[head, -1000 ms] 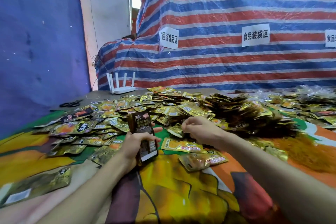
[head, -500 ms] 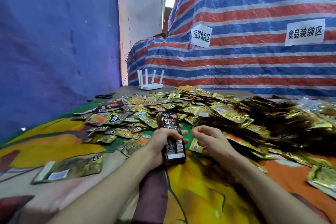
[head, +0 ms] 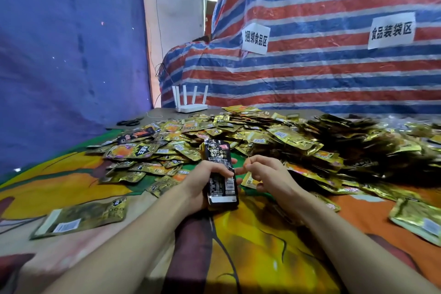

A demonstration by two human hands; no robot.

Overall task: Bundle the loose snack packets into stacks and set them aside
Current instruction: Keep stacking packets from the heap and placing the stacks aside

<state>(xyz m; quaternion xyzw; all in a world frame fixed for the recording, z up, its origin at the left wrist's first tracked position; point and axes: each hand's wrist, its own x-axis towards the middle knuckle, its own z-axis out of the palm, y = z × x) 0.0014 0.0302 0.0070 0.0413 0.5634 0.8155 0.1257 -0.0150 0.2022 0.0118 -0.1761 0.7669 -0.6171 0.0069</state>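
My left hand [head: 202, 184] grips an upright stack of dark snack packets [head: 220, 172], label side toward me. Just to its right my right hand [head: 265, 174] hovers with fingers curled, thumb and forefinger close together near the stack; whether it pinches anything I cannot tell. A wide heap of loose gold and black snack packets [head: 262, 136] covers the table behind both hands. One gold packet [head: 250, 180] lies partly hidden under my right hand.
A large gold packet [head: 83, 216] lies alone at the near left, another [head: 417, 219] at the near right. A white router [head: 191, 100] and black scissors [head: 130, 122] sit at the back left. Striped tarpaulin [head: 310, 74] rises behind the colourful tablecloth [head: 250, 246].
My right hand pulled back from the heap toward the stack in my left hand. The view swung left, so the heap sits further right in frame.
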